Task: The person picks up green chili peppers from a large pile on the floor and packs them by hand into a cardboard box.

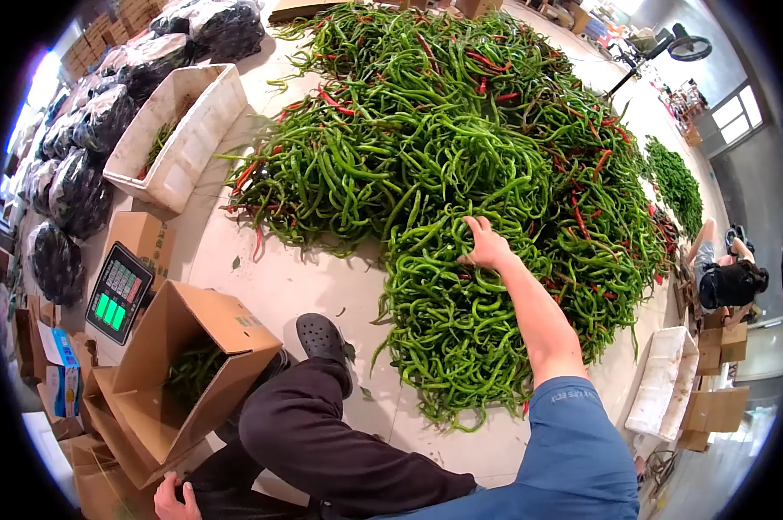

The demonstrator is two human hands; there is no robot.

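A large heap of long green chili peppers [461, 303], with red ones mixed in, covers the middle of the floor. My right hand [488, 246] reaches onto the heap, its fingers apart and touching the peppers; I see none gripped between them. Low at the left, my left hand [177, 499] is near my leg, partly cut off by the frame edge, with its visible fingers apart and nothing in them. Close to it stands an open cardboard box [192, 373], tilted, with some green peppers inside.
A digital scale display [119, 292] stands behind the box. Foam boxes sit at the left [184, 143] and right [664, 381]. Dark plastic bags [88, 186] line the left. A seated person [727, 279] is at the right, near a smaller green pile [674, 186]; a fan [688, 45] stands behind.
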